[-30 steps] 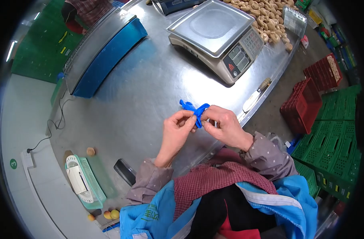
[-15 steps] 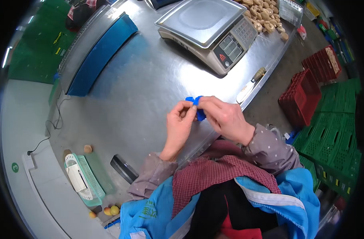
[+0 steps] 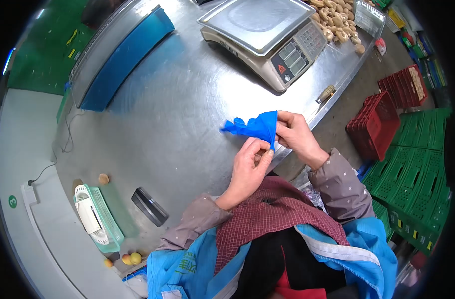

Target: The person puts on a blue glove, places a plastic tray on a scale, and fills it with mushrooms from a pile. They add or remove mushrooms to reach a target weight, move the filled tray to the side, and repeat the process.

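Note:
A blue disposable glove [image 3: 255, 126] is stretched between my two hands above the metal table, its fingers pointing left. My left hand [image 3: 250, 163] pinches the lower edge of the cuff between thumb and fingers. At the upper edge of the cuff, my right hand [image 3: 298, 133] is closed on the material. Both hands are bare. To the right of the glove, near the table's edge, the wooden handle of a knife [image 3: 325, 93] shows; its blade is lost in glare and behind my right hand's side of the glove.
A digital scale [image 3: 267, 40] stands at the back, with a pile of mushrooms [image 3: 337, 20] beyond it. At left are a green basket [image 3: 108, 219], a black device [image 3: 150, 206] and some fruit [image 3: 131, 258]. Red crates [image 3: 374, 124] and green crates [image 3: 411, 169] stand right of the table.
The bunched blue glove has been opened out, its fingers swinging left. My left hand has shifted right and down, and my right hand slightly right and up. The view has tilted a little.

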A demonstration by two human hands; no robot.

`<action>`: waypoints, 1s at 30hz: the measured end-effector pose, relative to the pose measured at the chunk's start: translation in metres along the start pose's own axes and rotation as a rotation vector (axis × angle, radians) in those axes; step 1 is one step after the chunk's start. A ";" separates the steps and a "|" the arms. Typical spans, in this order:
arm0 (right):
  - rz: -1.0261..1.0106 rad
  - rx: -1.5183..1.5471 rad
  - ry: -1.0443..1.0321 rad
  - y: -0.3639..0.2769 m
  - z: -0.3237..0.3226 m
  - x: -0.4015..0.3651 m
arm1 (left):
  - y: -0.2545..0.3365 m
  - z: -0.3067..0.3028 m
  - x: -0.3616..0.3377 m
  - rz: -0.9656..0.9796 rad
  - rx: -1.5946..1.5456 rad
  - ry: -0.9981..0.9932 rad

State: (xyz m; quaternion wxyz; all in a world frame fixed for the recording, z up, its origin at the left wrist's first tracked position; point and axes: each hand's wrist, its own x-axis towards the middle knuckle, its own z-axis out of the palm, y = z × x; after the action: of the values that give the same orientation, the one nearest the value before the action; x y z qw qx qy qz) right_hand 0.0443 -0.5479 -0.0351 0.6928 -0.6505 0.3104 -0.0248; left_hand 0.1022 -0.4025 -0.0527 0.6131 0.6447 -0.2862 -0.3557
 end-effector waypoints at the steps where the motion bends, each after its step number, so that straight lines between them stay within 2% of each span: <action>1: 0.049 0.169 0.003 0.005 0.000 -0.001 | -0.001 0.000 0.001 0.000 -0.005 0.005; 2: 0.101 0.337 0.007 0.009 0.000 -0.003 | -0.003 0.001 0.002 0.058 0.080 0.004; 3: 0.105 0.329 0.003 0.007 0.003 -0.006 | -0.004 0.001 0.002 0.115 0.166 0.005; 5: 0.137 0.560 0.159 0.001 0.012 -0.010 | -0.008 0.005 0.001 0.130 0.171 0.016; 6: 0.139 0.555 0.157 0.001 0.012 -0.011 | -0.010 0.007 0.001 0.146 0.182 0.019; 8: 0.091 0.783 0.136 0.002 0.013 -0.013 | -0.008 0.012 -0.001 0.151 0.178 0.011; 10: 0.045 0.796 0.153 0.004 0.014 -0.014 | -0.009 0.017 0.002 0.364 0.219 0.101; 12: -0.002 0.804 0.167 0.011 0.016 -0.016 | -0.013 0.018 0.004 0.398 0.209 0.122; 14: -0.159 0.531 0.194 0.029 0.021 -0.019 | -0.018 0.019 0.002 0.008 -0.185 0.049; 16: -0.238 0.026 0.155 0.043 0.016 -0.020 | -0.029 0.017 0.003 -0.006 -0.260 -0.012; 18: -0.237 -0.044 0.112 0.048 0.013 -0.022 | -0.032 0.018 0.002 -0.242 -0.336 -0.112; 19: -0.235 -0.048 0.112 0.049 0.010 -0.021 | -0.025 0.020 0.004 -0.299 -0.408 -0.105; 21: -0.347 -0.320 0.137 0.051 0.007 -0.019 | -0.032 0.023 0.004 -0.272 -0.333 -0.094; 22: -0.346 -0.321 0.134 0.049 0.007 -0.020 | -0.034 0.023 0.004 -0.245 -0.254 -0.083; 25: -0.634 -0.663 0.112 0.040 0.004 -0.023 | -0.033 0.020 0.005 -0.239 -0.215 0.038; 26: -0.632 -0.665 0.110 0.042 0.003 -0.025 | -0.033 0.019 0.006 -0.240 -0.217 0.038; 28: -0.623 -0.922 0.084 0.045 0.003 -0.028 | -0.033 0.020 0.011 -0.106 -0.149 0.128; 30: -0.590 -0.958 0.091 0.040 0.000 -0.026 | -0.022 0.023 0.012 -0.136 -0.172 0.128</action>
State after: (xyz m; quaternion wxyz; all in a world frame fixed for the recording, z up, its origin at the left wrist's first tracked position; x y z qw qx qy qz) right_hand 0.0082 -0.5299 -0.0616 0.2700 -0.9497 0.1215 -0.1016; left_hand 0.0888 -0.4238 -0.0755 0.6577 0.6288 -0.1706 -0.3780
